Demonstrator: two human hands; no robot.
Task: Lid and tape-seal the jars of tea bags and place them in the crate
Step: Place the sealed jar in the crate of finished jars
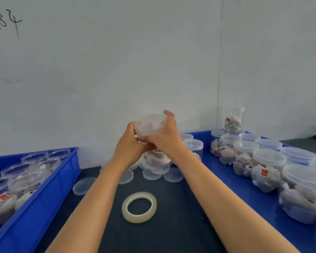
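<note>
Gripping lidded jar (150, 126), hands (150, 141) above dark table (181, 207)

**A small packing room, not a kitchen**

I work at a dark table (171, 207) pushed against a bare, scuffed white wall (117, 61) with numbers scrawled on it by hand. Blue plastic crates (49, 189) stand on either side of me, filled with identical clear jars of tea bags (268, 161), and loose lids (84, 185) lie in a heap beside a roll of tape (139, 207). It reads as batch packing by hand.
</note>
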